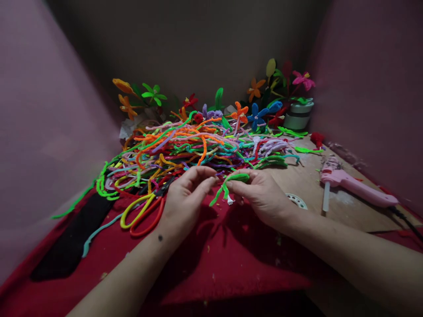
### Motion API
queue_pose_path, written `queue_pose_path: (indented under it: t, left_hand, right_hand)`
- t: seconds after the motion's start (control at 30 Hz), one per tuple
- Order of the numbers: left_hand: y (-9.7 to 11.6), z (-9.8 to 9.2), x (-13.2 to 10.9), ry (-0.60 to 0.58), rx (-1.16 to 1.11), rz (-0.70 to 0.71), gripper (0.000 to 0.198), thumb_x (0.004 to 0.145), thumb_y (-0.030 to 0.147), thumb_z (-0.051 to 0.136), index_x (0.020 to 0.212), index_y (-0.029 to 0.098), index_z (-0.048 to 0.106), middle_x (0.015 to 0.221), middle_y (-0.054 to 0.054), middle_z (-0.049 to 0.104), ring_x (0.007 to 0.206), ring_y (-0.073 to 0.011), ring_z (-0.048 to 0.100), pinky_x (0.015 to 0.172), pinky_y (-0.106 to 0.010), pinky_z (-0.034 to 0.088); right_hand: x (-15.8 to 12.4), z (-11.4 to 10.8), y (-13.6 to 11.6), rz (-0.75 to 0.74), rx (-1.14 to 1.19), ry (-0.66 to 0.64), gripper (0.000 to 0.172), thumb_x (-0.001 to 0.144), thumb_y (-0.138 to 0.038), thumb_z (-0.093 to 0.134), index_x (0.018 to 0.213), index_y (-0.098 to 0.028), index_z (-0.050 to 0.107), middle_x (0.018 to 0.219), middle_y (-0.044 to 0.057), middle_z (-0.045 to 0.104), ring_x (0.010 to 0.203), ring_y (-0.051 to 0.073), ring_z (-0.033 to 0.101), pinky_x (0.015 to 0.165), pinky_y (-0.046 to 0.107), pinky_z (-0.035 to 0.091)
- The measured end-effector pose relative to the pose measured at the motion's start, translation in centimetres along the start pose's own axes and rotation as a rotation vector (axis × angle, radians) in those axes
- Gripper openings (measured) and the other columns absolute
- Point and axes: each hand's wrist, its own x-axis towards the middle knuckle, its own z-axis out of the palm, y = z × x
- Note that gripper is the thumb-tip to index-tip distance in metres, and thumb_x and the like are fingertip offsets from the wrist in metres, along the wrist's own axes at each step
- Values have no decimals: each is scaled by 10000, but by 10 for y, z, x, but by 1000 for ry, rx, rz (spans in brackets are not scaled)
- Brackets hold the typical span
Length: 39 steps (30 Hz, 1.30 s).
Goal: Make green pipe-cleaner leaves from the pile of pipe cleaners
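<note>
Back from the table's [244,275] front edge, the right hand [264,193] is pinching a green fuzzy stem [238,177], apparently leaving its ends free; the left hand [185,191] is hovering half-curled, its grip unclear.

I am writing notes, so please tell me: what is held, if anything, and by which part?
The right hand pinches a green fuzzy piece by its wider upper part, above the hanging ends. Whether the left hand holds anything cannot be told.

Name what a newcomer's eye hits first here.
The big multicolored heap of fuzzy stems, filling the middle of the view, with bright fuzzy flowers behind it. Next, the green fuzzy piece pinched in the right hand, front and center. Then the pink glue gun on the tan board at right.
</note>
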Motion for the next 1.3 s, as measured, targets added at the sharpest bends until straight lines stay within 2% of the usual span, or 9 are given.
queue_pose_path:
  t: [0.13, 0.33, 0.43, 0.6, 0.7, 0.8, 1.03, 1.17, 1.3]
  left_hand:
    - [0, -3, 4, -315, -351, -410, 184, 774, 297, 564, 705, 134, 613, 619, -13, 559, 526, -98, 503, 542, -233, 415]
    - [2, -2, 2, -314, -224, -397, 182, 749, 279, 578, 636, 137, 590, 586, 2, 537, 521, -93, 479, 552, -230, 392]
    - [3, 2, 1, -227, 149, -165, 182, 765, 248, 532, 620, 149, 578, 559, 5, 516, 520, -102, 456, 534, -228, 356]
    - [0, 7, -5, -50, 959, 577, 194, 785, 188, 484, 622, 168, 587, 591, -35, 537, 601, -152, 465, 616, -300, 336]
    - [-1, 6, -8, -29, 1110, 719, 184, 799, 181, 478, 669, 183, 608, 599, -44, 557, 620, -167, 474, 654, -332, 342]
    - [1, 1, -6, -5, 807, 530, 116, 778, 201, 513, 768, 188, 627, 741, -54, 618, 738, -184, 528, 737, -339, 383]
    - [-1, -14, 7, -270, -385, -405, 215, 739, 303, 583, 823, 116, 650, 726, -71, 630, 597, -138, 568, 557, -247, 443]
    - [-3, -17, 7, -510, -455, -550, 429, 806, 473, 468, 746, 96, 664, 626, -101, 622, 493, -129, 545, 459, -223, 399]
    - [5, -15, 2, -542, -229, -435, 319, 808, 391, 494, 767, 125, 667, 635, -86, 642, 508, -130, 548, 501, -231, 415]
  right_hand:
    - [-2, 1, -5, -66, -101, 5, 74, 727, -200, 575, 703, -151, 625, 577, -31, 558, 517, 78, 456, 523, 220, 359]
    - [-5, -1, -2, -220, -357, 47, 93, 747, -161, 543, 724, -165, 634, 674, -2, 609, 633, 116, 536, 616, 236, 409]
    - [-7, 0, -1, -230, -427, 74, 107, 745, -144, 530, 718, -167, 631, 658, -4, 594, 618, 115, 524, 603, 233, 396]
    - [-6, 4, 0, -136, -322, 84, 105, 719, -140, 521, 669, -162, 611, 610, -16, 543, 574, 101, 457, 567, 235, 362]
    - [-3, 5, 2, 22, -35, 11, 140, 706, -190, 536, 569, -162, 535, 505, -44, 438, 468, 77, 357, 459, 231, 282]
    - [0, 3, 2, 79, 163, -49, 198, 698, -233, 573, 533, -166, 487, 467, -59, 380, 428, 66, 310, 426, 234, 235]
    - [0, -4, -3, 8, 145, -136, 111, 713, -258, 629, 713, -147, 636, 543, -28, 508, 475, 68, 373, 467, 227, 276]
    - [-4, -4, -7, -10, 60, -155, 101, 713, -240, 614, 726, -143, 640, 589, -7, 559, 495, 73, 403, 472, 221, 298]
    - [-5, -1, -10, -24, -63, -92, 70, 701, -204, 592, 684, -150, 632, 575, -19, 556, 486, 71, 408, 475, 219, 311]
